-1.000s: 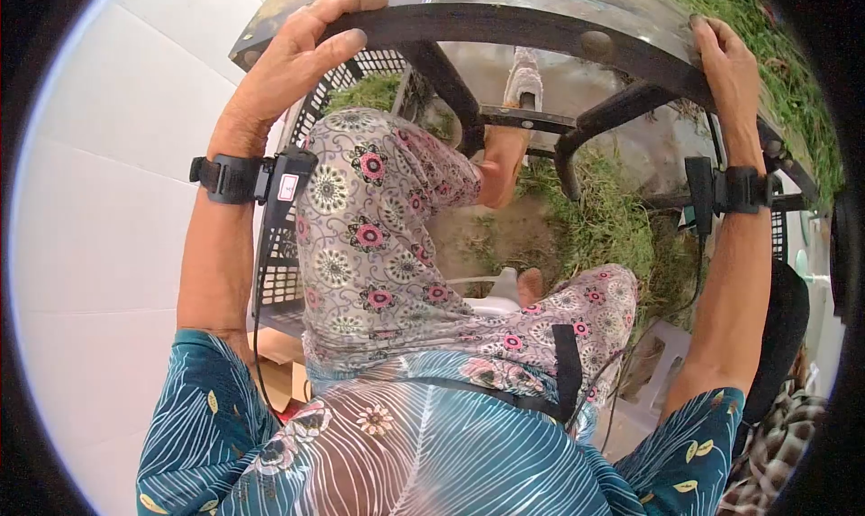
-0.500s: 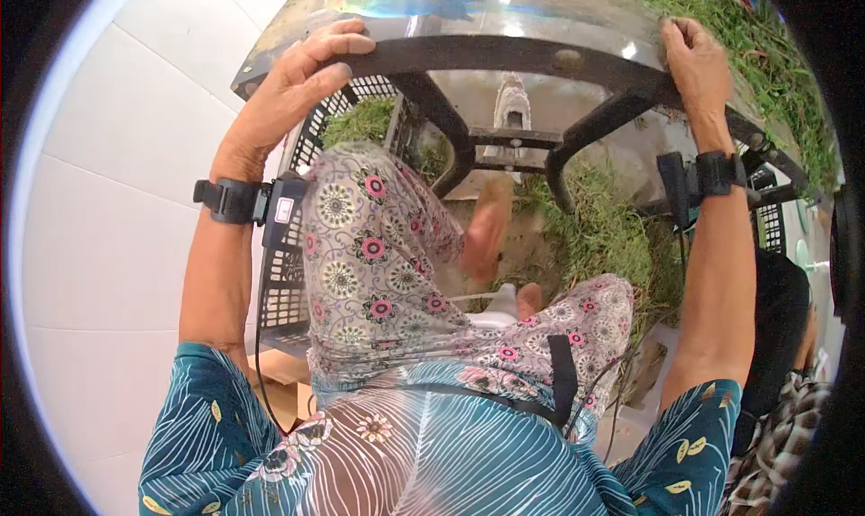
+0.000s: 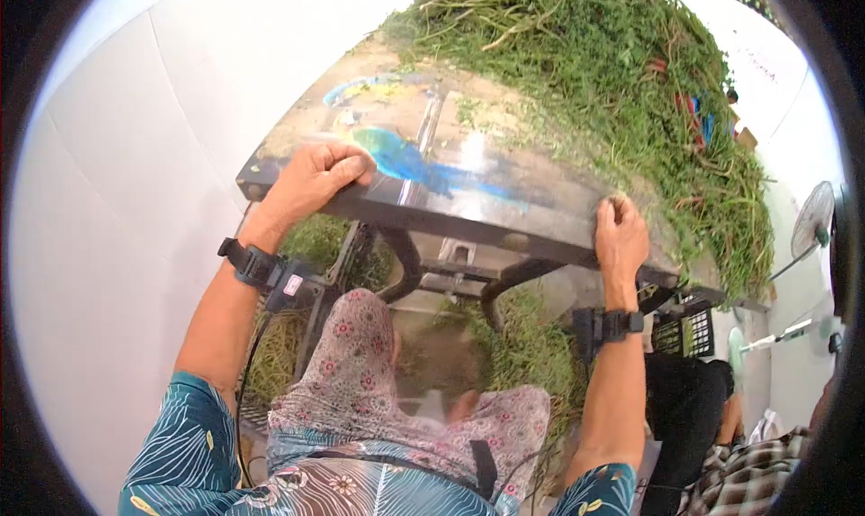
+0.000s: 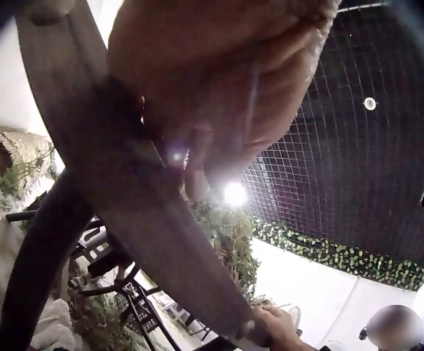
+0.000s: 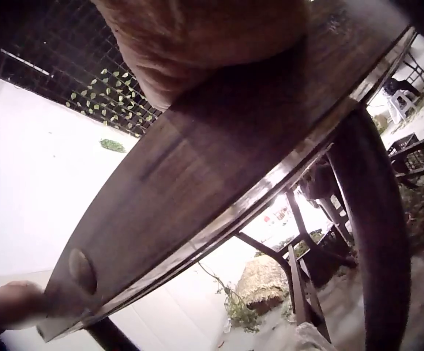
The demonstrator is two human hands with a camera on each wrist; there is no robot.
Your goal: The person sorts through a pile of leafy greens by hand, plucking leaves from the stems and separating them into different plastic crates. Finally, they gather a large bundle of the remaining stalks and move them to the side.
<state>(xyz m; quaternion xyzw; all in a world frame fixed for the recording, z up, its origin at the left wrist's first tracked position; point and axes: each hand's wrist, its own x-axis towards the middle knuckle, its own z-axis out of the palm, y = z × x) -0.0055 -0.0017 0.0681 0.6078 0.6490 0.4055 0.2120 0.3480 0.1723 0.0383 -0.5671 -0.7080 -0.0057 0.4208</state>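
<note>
Our left hand (image 3: 311, 184), 10 o'clock, right hand (image 3: 622, 244), 3 o'clock: fingers curled at glossy dark-edged table (image 3: 459, 224), pinch unclear; green leafy heap (image 3: 604, 74), 1 o'clock, untouched.

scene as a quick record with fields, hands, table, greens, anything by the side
table: tabletop with a blue patch near the left hand
left hand: at the near edge, fingers loosely curled
right hand: at the same edge, farther right, fingers loosely curled
greens: large heap across the far and right side
below: more greens on the floor
right side: black crate, fan
</note>
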